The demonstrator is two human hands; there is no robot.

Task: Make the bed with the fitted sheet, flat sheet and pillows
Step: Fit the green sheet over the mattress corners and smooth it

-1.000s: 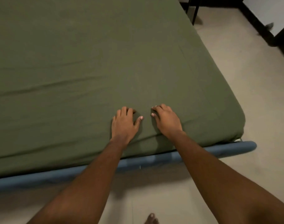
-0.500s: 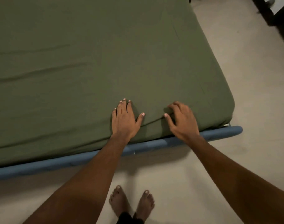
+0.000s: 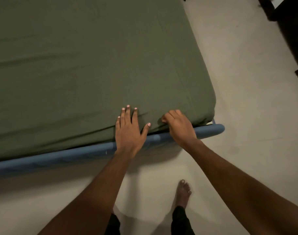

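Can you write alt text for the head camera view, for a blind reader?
A person's left hand presses flat on a green sheet at its near edge, while the right hand pinches a fold of it near the corner. A blue bed rail runs below; one bare foot stands on the pale floor.

Olive-green sheet (image 3: pixel 94 65) lies stretched flat, its near edge wrapped down to just above the blue bed rail (image 3: pixel 60 156). Long faint creases run across it. Small puckers sit above the rail's right end.
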